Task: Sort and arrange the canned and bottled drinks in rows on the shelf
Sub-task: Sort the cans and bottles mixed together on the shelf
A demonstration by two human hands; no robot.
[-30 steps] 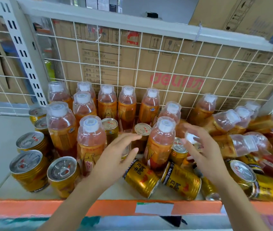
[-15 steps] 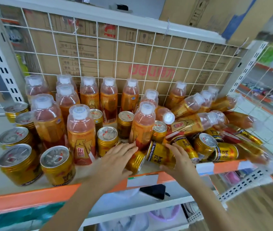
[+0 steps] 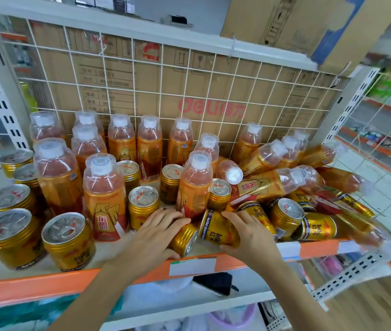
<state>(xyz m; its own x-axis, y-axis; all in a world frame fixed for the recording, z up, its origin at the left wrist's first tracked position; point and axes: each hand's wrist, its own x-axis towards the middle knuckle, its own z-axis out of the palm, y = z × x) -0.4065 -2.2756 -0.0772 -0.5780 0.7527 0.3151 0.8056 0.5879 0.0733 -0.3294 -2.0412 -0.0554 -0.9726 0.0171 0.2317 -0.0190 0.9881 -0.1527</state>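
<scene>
At the near left, the upright gold metal cans [image 3: 67, 240] stand in a loose block, with clear plastic bottles of orange drink [image 3: 104, 187] on their bases just behind. That is the tidy side, and I judge the rows should grow from there. Moving right, my left hand [image 3: 151, 237] lies over a short gold can on its side [image 3: 186, 238], close to the orange front lip of the shelf [image 3: 46, 283]. Its fingers [image 3: 173, 217] curl over the top and the thumb tucks underneath, so it is gripping that can. Touching it on the right is a second tipped gold can with dark lettering [image 3: 218, 231], which my right hand [image 3: 253, 235] clasps, fingers over the far side, thumb on the near side.

To do this well I would lift each can clear of the shelf before turning it upright, since a tall standing bottle [image 3: 194, 187] sits just behind both and a sweep could topple it. I would set them tab-up beside the other upright cans, not among the bottles. At the far right the heap of toppled bottles and cans [image 3: 316, 228] leans together near the edge — drawing the right-hand can out may let its neighbours roll, so I would ease it away slowly and watch that lip.
</scene>
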